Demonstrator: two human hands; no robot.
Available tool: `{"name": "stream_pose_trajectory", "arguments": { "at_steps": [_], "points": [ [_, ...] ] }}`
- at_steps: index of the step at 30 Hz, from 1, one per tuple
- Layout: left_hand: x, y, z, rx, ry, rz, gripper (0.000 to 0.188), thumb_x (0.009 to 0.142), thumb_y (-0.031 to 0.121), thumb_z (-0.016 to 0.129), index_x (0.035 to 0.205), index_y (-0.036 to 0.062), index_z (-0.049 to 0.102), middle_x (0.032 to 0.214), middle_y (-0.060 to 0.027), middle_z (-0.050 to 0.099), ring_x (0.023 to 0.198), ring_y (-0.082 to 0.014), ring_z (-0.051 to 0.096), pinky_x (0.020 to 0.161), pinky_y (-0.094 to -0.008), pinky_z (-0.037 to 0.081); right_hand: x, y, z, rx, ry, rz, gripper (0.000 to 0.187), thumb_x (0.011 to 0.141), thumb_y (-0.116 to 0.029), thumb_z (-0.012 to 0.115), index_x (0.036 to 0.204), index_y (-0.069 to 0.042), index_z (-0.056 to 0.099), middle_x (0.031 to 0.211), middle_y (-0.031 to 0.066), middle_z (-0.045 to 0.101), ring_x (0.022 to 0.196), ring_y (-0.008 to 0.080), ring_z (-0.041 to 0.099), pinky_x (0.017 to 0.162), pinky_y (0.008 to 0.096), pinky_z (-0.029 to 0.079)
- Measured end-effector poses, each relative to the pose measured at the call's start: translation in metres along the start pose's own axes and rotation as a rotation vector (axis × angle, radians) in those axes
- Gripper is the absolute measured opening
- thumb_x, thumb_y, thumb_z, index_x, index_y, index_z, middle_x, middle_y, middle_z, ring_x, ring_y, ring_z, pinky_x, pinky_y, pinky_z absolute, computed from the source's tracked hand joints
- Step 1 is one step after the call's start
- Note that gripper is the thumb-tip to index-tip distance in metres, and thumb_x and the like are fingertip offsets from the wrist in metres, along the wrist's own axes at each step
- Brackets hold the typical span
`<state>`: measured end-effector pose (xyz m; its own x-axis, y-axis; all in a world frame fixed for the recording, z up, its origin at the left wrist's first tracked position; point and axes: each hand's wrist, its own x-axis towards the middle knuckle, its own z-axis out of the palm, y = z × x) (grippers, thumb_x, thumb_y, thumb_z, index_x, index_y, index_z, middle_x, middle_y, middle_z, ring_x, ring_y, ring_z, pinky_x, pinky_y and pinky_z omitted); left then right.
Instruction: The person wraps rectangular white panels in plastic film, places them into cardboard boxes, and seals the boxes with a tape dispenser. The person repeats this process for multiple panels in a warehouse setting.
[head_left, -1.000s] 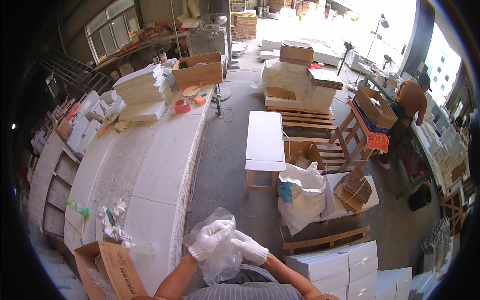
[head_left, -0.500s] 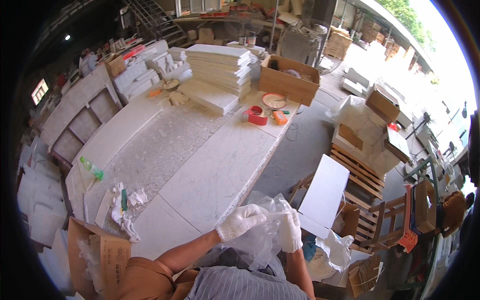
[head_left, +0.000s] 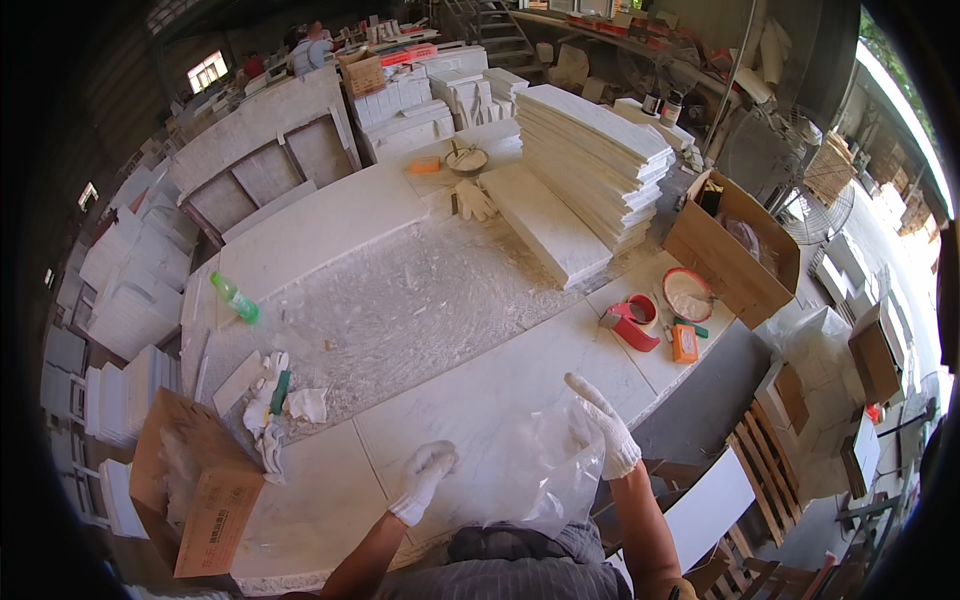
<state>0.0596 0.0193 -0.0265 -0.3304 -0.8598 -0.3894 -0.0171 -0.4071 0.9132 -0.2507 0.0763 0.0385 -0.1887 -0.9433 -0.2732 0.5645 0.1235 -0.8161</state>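
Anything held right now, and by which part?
White-gloved right hand: clear, crumpled plastic film, apparently by its upper right edge. White-gloved left hand: fingers curled, hold unclear.

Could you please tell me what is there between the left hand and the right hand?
In the head view, white tabletop beside the left hand, then a clear plastic bag against the right hand.

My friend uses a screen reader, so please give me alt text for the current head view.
A person's gloved right hand has a clear plastic bag against it above a pale table, while the gloved left hand appears empty. Beyond them are a red tape dispenser, a stack of white boards and an open cardboard box.
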Motion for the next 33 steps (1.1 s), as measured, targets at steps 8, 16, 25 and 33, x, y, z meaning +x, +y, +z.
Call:
{"name": "stream_pose_trajectory", "arguments": {
  "at_steps": [8, 16, 25, 33],
  "points": [
    [0.115, 0.005, 0.141, 0.019, -0.027, -0.172, 0.027, 0.098, 0.021, 0.062, 0.117, 0.0022, 0.064, 0.097, -0.0052, 0.067, 0.087, -0.014, 0.064, 0.077, -0.0288, 0.053, 0.209, -0.104, -0.115, 0.013, -0.1, 0.19, 0.06, 0.097, -0.019, 0.061, 0.15, -0.004, 0.038, 0.131, 0.0078, 0.055, 0.116, 0.0168, 0.054, 0.097, 0.0305, 0.045],
    [0.317, 0.064, 0.23, 0.098, 0.058, -0.074, 0.019, 0.097, 0.02, 0.062, 0.101, 0.0019, 0.065, 0.087, -0.0004, 0.064, 0.077, -0.0074, 0.056, 0.069, -0.0241, 0.046, 0.393, -0.117, -0.227, -0.402, -0.06, 0.066, 0.062, 0.084, -0.023, 0.07, 0.14, -0.007, 0.051, 0.131, 0.0149, 0.055, 0.12, 0.0225, 0.052, 0.095, 0.0372, 0.046],
    [0.468, 0.085, 0.278, 0.499, 0.189, -0.03, 0.046, 0.091, 0.034, 0.064, 0.119, -0.0017, 0.06, 0.114, -0.0145, 0.066, 0.105, -0.0228, 0.062, 0.091, -0.0353, 0.048, 0.487, -0.048, -0.297, -1.016, -0.081, -0.374, 0.027, 0.095, -0.025, 0.059, 0.113, -0.006, 0.055, 0.095, 0.0068, 0.059, 0.085, 0.0179, 0.059, 0.06, 0.035, 0.051],
    [0.547, 0.09, 0.262, 0.218, 0.24, -0.189, 0.057, 0.092, 0.038, 0.067, 0.131, -0.0018, 0.055, 0.126, -0.0127, 0.062, 0.115, -0.0219, 0.058, 0.098, -0.0344, 0.046, 0.454, -0.061, -0.242, -0.914, -0.122, 0.083, 0.051, 0.092, -0.025, 0.061, 0.13, 0.0, 0.038, 0.107, 0.0176, 0.056, 0.09, 0.0158, 0.056, 0.068, 0.0351, 0.05]
  ]
}}
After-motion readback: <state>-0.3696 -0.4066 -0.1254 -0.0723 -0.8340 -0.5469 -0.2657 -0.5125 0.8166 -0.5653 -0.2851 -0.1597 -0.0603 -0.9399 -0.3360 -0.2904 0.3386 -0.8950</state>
